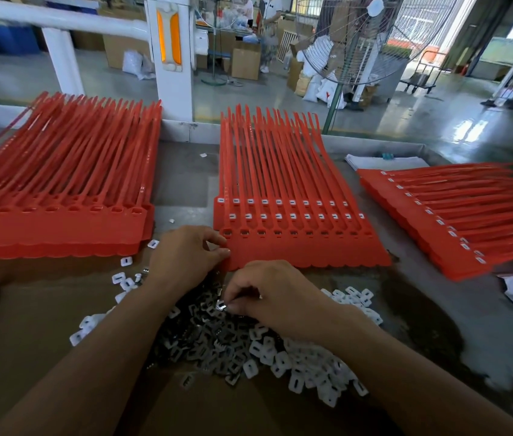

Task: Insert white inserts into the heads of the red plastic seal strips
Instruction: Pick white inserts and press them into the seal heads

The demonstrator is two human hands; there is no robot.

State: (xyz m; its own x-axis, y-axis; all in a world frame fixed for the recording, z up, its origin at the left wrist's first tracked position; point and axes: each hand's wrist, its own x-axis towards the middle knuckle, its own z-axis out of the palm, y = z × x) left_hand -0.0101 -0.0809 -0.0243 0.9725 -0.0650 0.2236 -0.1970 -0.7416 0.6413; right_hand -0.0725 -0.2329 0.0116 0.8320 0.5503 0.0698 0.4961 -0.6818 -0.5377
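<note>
Inserts (311, 366), white and mixed with grey metal clips (211, 338), lie heaped on brown cardboard (44, 325) at the near side of the desk (182, 180). The right hand (274, 294) is over the heap, fingertips pinching one small piece (222, 305). The left hand (186, 253) pinches the near-left corner of the middle strip sheet (305, 250), whose two farther rows of heads show white. A left strip stack (54, 221) and a right strip stack (453, 221) flank it.

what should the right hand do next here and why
Probably carry the small piece that the right hand pinches to the leftmost open head in the front row of the middle red plastic seal strips, which the left hand holds; the two rows behind already show white inserts.
</note>
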